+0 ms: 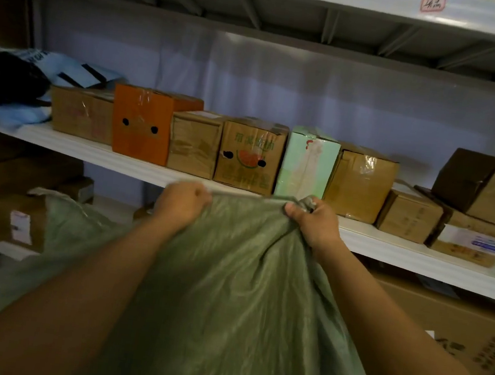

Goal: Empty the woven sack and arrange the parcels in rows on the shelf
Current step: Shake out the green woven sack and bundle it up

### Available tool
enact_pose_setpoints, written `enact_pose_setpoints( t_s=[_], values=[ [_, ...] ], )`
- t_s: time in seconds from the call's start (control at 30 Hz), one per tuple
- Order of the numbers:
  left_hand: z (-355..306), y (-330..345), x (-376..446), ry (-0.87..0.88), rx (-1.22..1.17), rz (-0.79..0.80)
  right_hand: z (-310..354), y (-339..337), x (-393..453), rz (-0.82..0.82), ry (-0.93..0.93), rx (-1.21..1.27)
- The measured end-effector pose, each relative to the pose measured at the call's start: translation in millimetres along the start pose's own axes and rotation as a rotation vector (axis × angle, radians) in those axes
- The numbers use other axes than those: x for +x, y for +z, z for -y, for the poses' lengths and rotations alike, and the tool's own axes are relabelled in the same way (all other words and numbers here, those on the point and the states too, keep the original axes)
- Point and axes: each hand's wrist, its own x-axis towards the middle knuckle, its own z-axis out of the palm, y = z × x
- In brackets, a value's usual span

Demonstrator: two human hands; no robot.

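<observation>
While the left hand point(183, 199) clenched one bunched edge of the dull green woven plastic sack point(235, 296), the cloth hung slack and creased between both forearms, just below the white metal shelf point(123, 161) and its row of taped cardboard parcels point(250, 154). The right hand point(314, 219) gripped the other edge, fingers curled tight.
</observation>
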Motion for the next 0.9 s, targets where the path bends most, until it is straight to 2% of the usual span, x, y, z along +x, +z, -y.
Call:
enact_pose_setpoints(
  t_s=[0.07,0.1,0.17,0.27,0.3,0.43,0.5,0.6,0.67,0.73,0.8,0.9],
  values=[
    [-31.5,-19.3,8.1,0.109,-0.119,-0.22,13.7,-6.6,5.6,-0.146,-0.055,0.065],
    [-44.4,-25.2,7.6,0.171,-0.162,-0.253,18.1,-10.5,9.0,-0.202,-0.07,0.1],
    [-52.7,-22.8,5.1,0.212,-0.186,-0.192,18.9,-16.4,13.6,-0.248,-0.073,0.085],
    [-37.1,-3.6,-5.4,0.079,-0.023,0.155,8.1,-23.3,14.4,-0.193,-0.012,-0.077],
    [-36.5,-2.3,-6.2,0.069,-0.034,0.184,9.1,-26.8,14.7,-0.205,-0.031,-0.126],
    [-66.3,-19.7,4.1,0.155,-0.345,-0.085,29.6,-35.8,20.5,-0.401,-0.233,-0.066],
    [-65.4,-21.8,1.1,0.183,-0.352,-0.008,26.8,-35.6,22.6,-0.407,-0.218,-0.058],
    [-38.3,-10.4,-12.7,0.093,-0.106,0.283,2.6,-31.9,17.7,-0.187,-0.006,-0.251],
    [-35.2,-10.8,-14.3,0.077,-0.12,0.256,-2.4,-32.0,17.0,-0.135,0.019,-0.321],
    [-51.4,-20.0,-4.8,0.1,-0.253,0.099,11.1,-34.3,21.6,-0.218,-0.043,-0.249],
    [-69.5,-29.7,1.2,0.119,-0.4,0.012,26.6,-36.8,24.8,-0.327,-0.122,-0.132],
    [-66.0,-23.6,-1.3,0.055,-0.451,0.101,24.3,-31.8,22.0,-0.349,-0.139,-0.079]
  ],
)
